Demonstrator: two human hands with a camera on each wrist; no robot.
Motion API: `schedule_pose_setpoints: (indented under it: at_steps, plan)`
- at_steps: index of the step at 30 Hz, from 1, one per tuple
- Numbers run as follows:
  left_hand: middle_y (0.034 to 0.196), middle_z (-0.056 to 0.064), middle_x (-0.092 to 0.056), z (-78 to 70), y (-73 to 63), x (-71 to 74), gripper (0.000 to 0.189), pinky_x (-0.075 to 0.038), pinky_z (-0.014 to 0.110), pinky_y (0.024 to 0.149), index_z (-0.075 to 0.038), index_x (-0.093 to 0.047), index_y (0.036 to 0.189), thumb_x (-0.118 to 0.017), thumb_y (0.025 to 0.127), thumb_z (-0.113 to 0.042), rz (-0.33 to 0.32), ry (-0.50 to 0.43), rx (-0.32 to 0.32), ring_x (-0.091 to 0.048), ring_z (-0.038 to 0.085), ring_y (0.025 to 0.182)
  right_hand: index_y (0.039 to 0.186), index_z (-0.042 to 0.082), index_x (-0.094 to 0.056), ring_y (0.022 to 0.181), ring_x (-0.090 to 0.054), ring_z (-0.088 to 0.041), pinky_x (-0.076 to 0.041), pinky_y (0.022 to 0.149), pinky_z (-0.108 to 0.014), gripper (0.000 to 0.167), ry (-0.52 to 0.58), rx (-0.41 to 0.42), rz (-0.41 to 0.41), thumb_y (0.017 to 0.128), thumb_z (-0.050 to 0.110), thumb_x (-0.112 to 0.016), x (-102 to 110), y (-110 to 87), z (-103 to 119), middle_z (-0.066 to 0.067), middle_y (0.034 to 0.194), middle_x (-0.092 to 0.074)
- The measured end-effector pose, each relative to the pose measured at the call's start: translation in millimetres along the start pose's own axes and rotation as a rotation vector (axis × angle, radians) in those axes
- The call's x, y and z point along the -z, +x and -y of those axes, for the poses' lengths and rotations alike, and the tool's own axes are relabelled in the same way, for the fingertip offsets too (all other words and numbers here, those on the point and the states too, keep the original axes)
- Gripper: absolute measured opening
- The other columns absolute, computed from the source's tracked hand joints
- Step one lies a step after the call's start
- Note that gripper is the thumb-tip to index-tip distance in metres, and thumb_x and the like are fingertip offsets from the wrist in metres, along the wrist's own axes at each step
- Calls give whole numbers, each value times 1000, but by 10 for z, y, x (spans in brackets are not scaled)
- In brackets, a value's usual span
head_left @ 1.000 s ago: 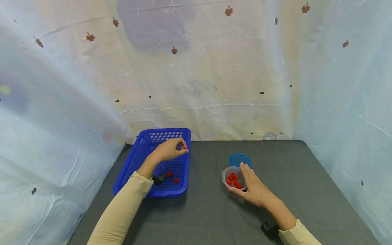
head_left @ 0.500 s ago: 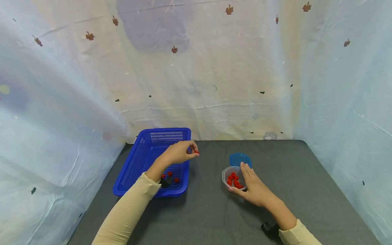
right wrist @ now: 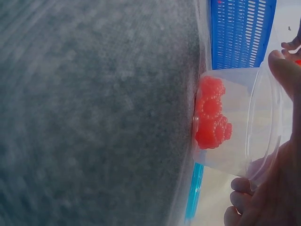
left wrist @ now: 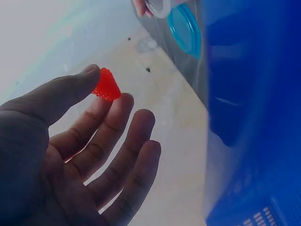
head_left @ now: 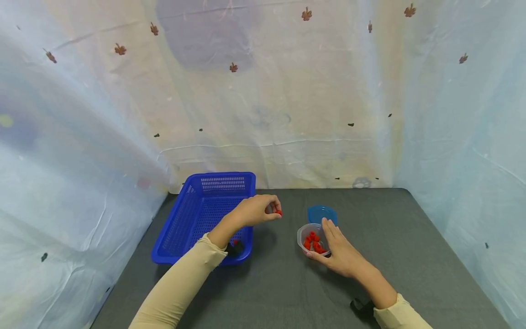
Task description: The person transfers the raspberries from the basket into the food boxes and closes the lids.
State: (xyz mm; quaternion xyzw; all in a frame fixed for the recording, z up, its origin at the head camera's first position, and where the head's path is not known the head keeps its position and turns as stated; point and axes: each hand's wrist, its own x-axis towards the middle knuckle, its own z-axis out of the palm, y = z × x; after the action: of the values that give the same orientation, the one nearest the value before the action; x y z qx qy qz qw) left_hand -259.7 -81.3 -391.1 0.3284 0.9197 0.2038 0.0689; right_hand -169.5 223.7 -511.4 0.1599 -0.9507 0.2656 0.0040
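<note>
My left hand (head_left: 256, 211) pinches a red toy raspberry (left wrist: 107, 84) between thumb and fingertips, above the table just right of the blue basket (head_left: 169, 228). The other fingers spread loosely, as the left wrist view shows. My right hand (head_left: 344, 257) holds a clear plastic container (right wrist: 235, 89) by its rim, thumb on the near side and fingers on the far side. Several red raspberries (right wrist: 211, 115) lie in the bottom of that container. Inside the basket, a bit of red (head_left: 235, 241) shows beside the left wrist strap; the forearm hides the rest.
A blue lid (head_left: 322, 214) lies on the dark grey table (head_left: 283, 292) just behind the container. Behind the table hangs a pale patterned sheet (head_left: 271, 105), which also runs along both sides. The basket's walls rise at the left.
My left hand has moved right and slightly toward me, out past the basket's right rim, with the raspberry still pinched. My right hand and the container have stayed put.
</note>
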Motion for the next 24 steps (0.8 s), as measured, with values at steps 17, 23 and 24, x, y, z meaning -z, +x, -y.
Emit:
schedule_pose_setpoints:
  at_steps: [17, 23, 24]
  plan:
    - [106, -14, -71, -357, 169, -197, 12, -53, 29, 74, -29, -70, 109, -76, 102, -36, 55, 65, -74, -66, 4, 88, 169, -4, -14, 162, -15, -50, -23, 124, -67, 122, 2, -20, 15, 94, 78, -63, 3, 3, 11, -26, 176, -13]
    - [104, -13, -72, -457, 214, -284, 12, -52, 27, 72, -28, -71, 109, -78, 102, -33, 78, 99, -93, -64, 4, 85, 170, -3, -14, 161, -16, -51, -25, 123, -69, 122, 4, -16, 11, 93, 79, -63, 6, 2, 12, -26, 176, -13]
    - [104, -14, -72, -476, 218, -302, 11, -51, 27, 72, -28, -71, 109, -78, 102, -33, 82, 103, -94, -63, 4, 84, 170, -3, -14, 161, -16, -51, -25, 122, -69, 122, 3, -17, 11, 93, 79, -63, 8, 1, 15, -26, 176, -14]
